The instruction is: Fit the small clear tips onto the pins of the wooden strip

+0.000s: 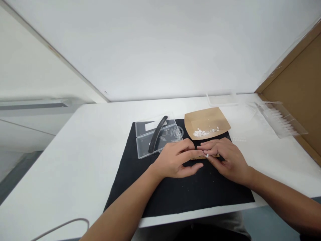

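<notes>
My right hand (224, 157) pinches a small white piece (207, 155), which looks like a false nail tip, between thumb and fingers. My left hand (182, 158) reaches in from the other side, its index fingertip at or beside that piece and its thumb held apart below. Under the fingers a narrow light brown strip (198, 157) shows in part; most of it is hidden. Just beyond the hands stands a brown paper tray (208, 118) with many small white pieces (200, 133) in it. All this is on a black mat (190, 197).
Left of the tray lies an open clear plastic case (144, 149) with clear nail tips, and a black curved nail file (157, 134) across it. At right are a clear holder (278, 120) with rows of nail-shaped pieces and a brown board (298, 87). A cable (72, 220) lies front left.
</notes>
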{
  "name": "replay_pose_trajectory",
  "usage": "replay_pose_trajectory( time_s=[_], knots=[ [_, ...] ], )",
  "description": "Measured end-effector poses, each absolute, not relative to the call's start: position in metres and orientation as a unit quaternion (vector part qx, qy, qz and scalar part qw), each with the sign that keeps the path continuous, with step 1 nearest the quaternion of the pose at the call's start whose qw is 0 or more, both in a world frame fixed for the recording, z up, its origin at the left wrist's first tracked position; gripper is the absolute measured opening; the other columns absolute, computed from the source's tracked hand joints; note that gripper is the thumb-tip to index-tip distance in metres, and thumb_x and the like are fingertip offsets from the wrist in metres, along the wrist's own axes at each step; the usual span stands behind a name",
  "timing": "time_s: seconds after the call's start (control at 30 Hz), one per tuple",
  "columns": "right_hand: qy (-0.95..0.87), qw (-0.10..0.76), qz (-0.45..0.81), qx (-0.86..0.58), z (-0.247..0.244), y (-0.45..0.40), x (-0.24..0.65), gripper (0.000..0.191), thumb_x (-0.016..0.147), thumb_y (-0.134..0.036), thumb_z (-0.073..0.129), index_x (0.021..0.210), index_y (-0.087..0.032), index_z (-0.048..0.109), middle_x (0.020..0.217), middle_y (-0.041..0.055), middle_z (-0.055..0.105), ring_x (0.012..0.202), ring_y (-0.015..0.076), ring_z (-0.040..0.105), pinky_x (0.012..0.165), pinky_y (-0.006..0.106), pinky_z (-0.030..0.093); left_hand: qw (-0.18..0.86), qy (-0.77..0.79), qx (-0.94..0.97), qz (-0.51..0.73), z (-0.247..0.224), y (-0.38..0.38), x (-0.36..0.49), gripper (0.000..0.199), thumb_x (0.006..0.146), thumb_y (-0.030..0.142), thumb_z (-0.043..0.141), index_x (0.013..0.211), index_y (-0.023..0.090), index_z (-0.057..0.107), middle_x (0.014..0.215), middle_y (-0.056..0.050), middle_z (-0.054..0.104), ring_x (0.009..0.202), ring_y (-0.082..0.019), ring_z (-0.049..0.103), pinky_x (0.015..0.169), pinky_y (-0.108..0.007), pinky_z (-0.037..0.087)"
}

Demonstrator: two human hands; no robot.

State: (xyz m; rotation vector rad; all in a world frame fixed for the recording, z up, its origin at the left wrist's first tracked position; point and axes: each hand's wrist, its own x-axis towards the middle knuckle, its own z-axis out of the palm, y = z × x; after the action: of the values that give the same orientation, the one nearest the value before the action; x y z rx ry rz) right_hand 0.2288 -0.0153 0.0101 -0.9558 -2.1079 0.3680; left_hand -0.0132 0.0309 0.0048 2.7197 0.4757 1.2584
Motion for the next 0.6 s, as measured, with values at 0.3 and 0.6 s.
replay_pose_trajectory(
  time_s=[0.3,0.6],
  knots=[
    [-0.863,0.307,0.202,-0.346,0.010,-0.016,0.237,0.012,0.108,-0.018,0.055,0.108,-0.024,0.066,0.114,0.0022,0.082,0.100,0.0171,0.077,0.082,0.035,0.047,0.028,0.144,0.906,0.397,0.007,0.023,-0.010,0.029,0.096,0.017,0.067,0.123,0.029,0.068,0.099,0.000,0.068,0.069,-0.007,0.062,0.058,-0.018,0.048],
    [-0.866,0.286,0.220,-0.346,0.013,-0.012,0.243,0.010,0.109,-0.023,0.058,0.108,-0.025,0.068,0.108,0.0010,0.080,0.097,0.0173,0.073,0.084,0.035,0.048,0.064,0.135,0.913,0.380,0.010,0.023,-0.009,0.009,0.100,0.018,0.065,0.109,0.020,0.067,0.098,-0.004,0.071,0.071,-0.009,0.067,0.058,-0.020,0.052]
  ],
)
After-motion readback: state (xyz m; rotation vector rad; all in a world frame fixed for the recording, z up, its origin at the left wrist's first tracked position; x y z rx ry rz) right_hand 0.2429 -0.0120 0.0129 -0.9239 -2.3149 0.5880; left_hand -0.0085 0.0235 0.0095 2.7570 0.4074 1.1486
